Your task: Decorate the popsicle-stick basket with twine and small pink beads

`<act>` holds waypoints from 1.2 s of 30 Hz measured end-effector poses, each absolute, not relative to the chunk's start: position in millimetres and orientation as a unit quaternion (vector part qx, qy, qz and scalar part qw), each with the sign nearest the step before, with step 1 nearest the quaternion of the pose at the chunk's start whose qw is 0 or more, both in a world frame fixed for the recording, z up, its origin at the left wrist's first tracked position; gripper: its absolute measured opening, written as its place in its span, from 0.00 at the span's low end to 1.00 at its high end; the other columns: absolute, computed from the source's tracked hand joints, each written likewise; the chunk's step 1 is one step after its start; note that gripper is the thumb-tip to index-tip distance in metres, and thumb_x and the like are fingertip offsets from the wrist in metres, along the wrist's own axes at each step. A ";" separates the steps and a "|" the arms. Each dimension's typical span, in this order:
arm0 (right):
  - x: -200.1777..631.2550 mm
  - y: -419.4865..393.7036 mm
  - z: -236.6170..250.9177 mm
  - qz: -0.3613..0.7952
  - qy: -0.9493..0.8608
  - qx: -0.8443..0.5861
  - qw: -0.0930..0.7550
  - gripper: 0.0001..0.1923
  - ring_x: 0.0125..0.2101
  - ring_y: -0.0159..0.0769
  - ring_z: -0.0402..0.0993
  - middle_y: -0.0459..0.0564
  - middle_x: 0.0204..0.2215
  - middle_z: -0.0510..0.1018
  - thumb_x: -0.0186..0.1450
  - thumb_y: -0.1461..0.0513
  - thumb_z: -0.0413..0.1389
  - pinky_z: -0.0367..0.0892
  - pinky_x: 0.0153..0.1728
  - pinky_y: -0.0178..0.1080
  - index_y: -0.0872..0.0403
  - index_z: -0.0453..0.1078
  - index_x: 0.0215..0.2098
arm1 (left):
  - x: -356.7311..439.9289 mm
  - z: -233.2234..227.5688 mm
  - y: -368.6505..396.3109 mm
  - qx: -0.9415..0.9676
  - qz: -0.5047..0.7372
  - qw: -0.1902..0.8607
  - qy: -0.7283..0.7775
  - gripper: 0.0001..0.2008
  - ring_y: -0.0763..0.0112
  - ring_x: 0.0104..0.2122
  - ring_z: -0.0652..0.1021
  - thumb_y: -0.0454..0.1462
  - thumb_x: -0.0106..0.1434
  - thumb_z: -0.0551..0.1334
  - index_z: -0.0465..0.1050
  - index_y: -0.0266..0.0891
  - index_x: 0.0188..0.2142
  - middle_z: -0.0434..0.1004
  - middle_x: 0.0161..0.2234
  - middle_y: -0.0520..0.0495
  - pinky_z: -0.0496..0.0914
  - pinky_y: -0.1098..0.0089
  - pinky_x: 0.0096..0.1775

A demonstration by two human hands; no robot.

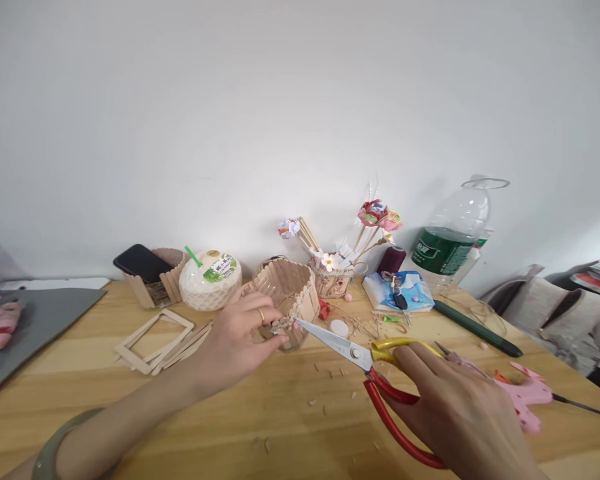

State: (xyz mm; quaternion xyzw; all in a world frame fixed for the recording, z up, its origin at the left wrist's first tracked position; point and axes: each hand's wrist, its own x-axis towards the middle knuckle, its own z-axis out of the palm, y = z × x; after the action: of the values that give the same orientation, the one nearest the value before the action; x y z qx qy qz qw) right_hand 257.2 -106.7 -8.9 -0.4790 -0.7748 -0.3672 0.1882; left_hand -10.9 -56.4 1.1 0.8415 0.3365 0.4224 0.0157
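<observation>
My left hand [240, 337] pinches a small beaded trim [284, 325] against the front of a round box made of wooden craft sticks [286, 288]. A ring is on one finger and a green bangle is on that wrist. My right hand [455, 413] grips scissors [375, 373] with red and yellow handles. Their blades point left and the tips touch the trim by my left fingertips. Wood chips lie scattered on the wooden table [290, 427] under the scissors.
Behind stand a stick holder with a black phone [143, 262], a coconut drink [209, 279], a small basket of paper flowers [333, 277], a tissue pack [397, 291] and a water bottle [450, 237]. A stick frame [155, 340] lies left, a pink glue gun [525, 397] right.
</observation>
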 end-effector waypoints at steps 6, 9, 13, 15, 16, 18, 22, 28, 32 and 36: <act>259.4 -106.0 -9.7 -0.385 -0.771 -0.467 0.199 0.15 0.14 0.32 0.65 0.45 0.16 0.72 0.63 0.55 0.47 0.48 0.20 0.36 0.51 0.65 0.22 | -10.5 0.4 -55.8 0.839 0.420 0.028 0.345 0.01 0.68 0.26 0.72 0.33 0.57 0.61 0.71 0.37 0.29 0.72 0.25 0.49 0.66 0.66 0.32; 258.9 -105.3 -10.8 -0.367 -0.781 -0.459 0.212 0.16 0.13 0.31 0.64 0.45 0.16 0.72 0.64 0.55 0.45 0.48 0.18 0.35 0.51 0.65 0.22 | -10.2 0.4 -55.9 0.839 0.419 0.029 0.345 0.01 0.69 0.26 0.72 0.32 0.56 0.61 0.71 0.36 0.29 0.71 0.25 0.49 0.66 0.66 0.32; 257.6 -103.9 -8.0 -0.219 -0.798 -0.510 0.235 0.18 0.12 0.30 0.62 0.43 0.13 0.68 0.62 0.53 0.47 0.49 0.15 0.33 0.51 0.59 0.18 | -10.5 -0.3 -55.7 0.843 0.407 0.048 0.348 0.02 0.69 0.26 0.70 0.32 0.57 0.60 0.70 0.37 0.28 0.70 0.24 0.50 0.65 0.65 0.33; 258.5 -102.6 -4.2 -0.109 -0.788 -0.554 0.248 0.18 0.12 0.29 0.61 0.42 0.11 0.66 0.61 0.52 0.49 0.52 0.15 0.31 0.51 0.56 0.17 | -11.0 -0.2 -55.5 0.836 0.407 0.080 0.358 0.01 0.68 0.28 0.71 0.32 0.56 0.60 0.71 0.36 0.28 0.71 0.26 0.49 0.65 0.64 0.35; 259.9 -101.6 -2.2 -0.064 -0.777 -0.573 0.252 0.19 0.13 0.29 0.61 0.42 0.11 0.66 0.61 0.51 0.49 0.53 0.15 0.31 0.51 0.55 0.17 | -11.3 0.3 -55.4 0.830 0.411 0.102 0.362 0.01 0.67 0.29 0.71 0.32 0.55 0.61 0.71 0.36 0.29 0.72 0.27 0.48 0.65 0.64 0.36; 264.6 -98.1 0.3 -0.007 -0.755 -0.606 0.250 0.18 0.14 0.31 0.63 0.42 0.12 0.66 0.60 0.49 0.49 0.54 0.15 0.31 0.50 0.55 0.19 | -12.5 2.5 -55.3 0.816 0.416 0.158 0.369 0.02 0.66 0.31 0.72 0.32 0.54 0.62 0.72 0.35 0.29 0.72 0.28 0.47 0.65 0.64 0.36; 279.6 -83.7 -3.6 0.004 -0.700 -0.688 0.192 0.17 0.17 0.37 0.67 0.44 0.14 0.69 0.58 0.47 0.48 0.55 0.18 0.33 0.50 0.55 0.22 | -17.0 7.7 -53.8 0.796 0.396 0.275 0.366 0.03 0.66 0.34 0.73 0.34 0.53 0.62 0.73 0.37 0.30 0.73 0.31 0.48 0.66 0.66 0.37; 305.4 -58.1 -24.9 0.009 -0.657 -0.741 0.138 0.18 0.26 0.42 0.73 0.52 0.26 0.76 0.59 0.48 0.48 0.60 0.23 0.36 0.54 0.64 0.30 | -25.2 5.3 -44.7 0.746 0.437 0.268 0.426 0.08 0.60 0.40 0.73 0.38 0.52 0.64 0.73 0.37 0.32 0.76 0.37 0.44 0.65 0.61 0.44; 320.2 -50.3 -43.4 0.012 -0.675 -0.725 0.140 0.16 0.34 0.41 0.73 0.55 0.35 0.76 0.59 0.55 0.52 0.64 0.32 0.36 0.58 0.67 0.39 | -27.3 5.2 -39.9 0.714 0.450 0.290 0.451 0.10 0.61 0.37 0.74 0.39 0.52 0.64 0.72 0.36 0.34 0.77 0.34 0.45 0.66 0.63 0.41; 328.7 -43.5 -60.4 0.000 -0.696 -0.703 0.143 0.18 0.39 0.41 0.72 0.59 0.42 0.73 0.60 0.59 0.52 0.63 0.38 0.38 0.60 0.66 0.47 | -26.9 7.4 -40.3 0.694 0.456 0.308 0.464 0.12 0.64 0.34 0.72 0.39 0.51 0.64 0.72 0.35 0.33 0.75 0.32 0.47 0.66 0.66 0.39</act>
State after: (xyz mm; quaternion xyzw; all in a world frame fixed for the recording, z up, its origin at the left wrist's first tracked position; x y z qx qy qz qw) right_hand 328.7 -43.5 -60.4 -0.7033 -0.6964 0.0004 0.1428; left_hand -26.9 -40.3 7.4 0.6943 0.4642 0.4557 0.3080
